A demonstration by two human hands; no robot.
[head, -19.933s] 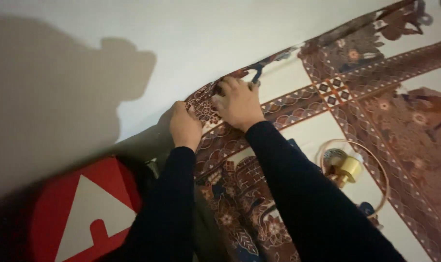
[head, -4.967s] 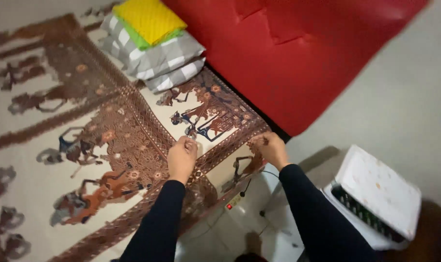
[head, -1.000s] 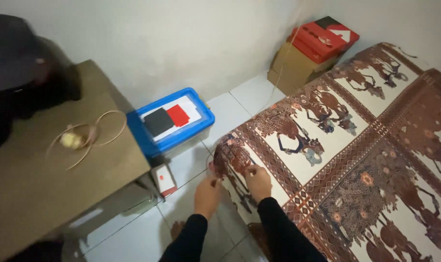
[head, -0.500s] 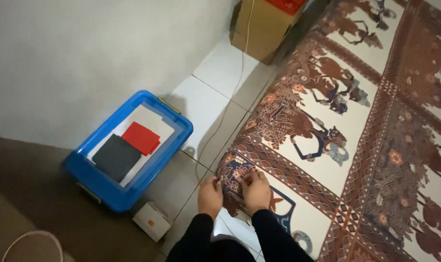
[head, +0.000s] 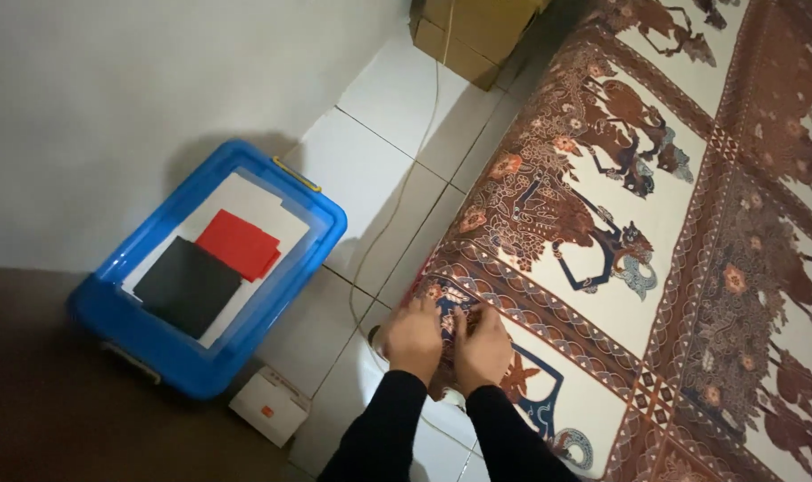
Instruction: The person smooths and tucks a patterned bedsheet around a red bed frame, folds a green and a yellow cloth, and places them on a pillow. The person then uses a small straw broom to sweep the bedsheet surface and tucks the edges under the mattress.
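Both hands are gripping the corner of the batik bedsheet (head: 638,232): the left hand (head: 412,339) and the right hand (head: 483,348) are sitting side by side, nearly touching, fingers curled onto the brown patterned border at the mattress corner, just above the white tiled floor (head: 379,152). Compared with half a second ago, the hands are sitting closer together on the corner, and the blue lidded storage box (head: 209,268) and small white box (head: 270,406) are lying to their left as before.

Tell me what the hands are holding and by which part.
Both the left hand and right hand grip the patterned brown bedsheet at its corner, at the near end of the bed.
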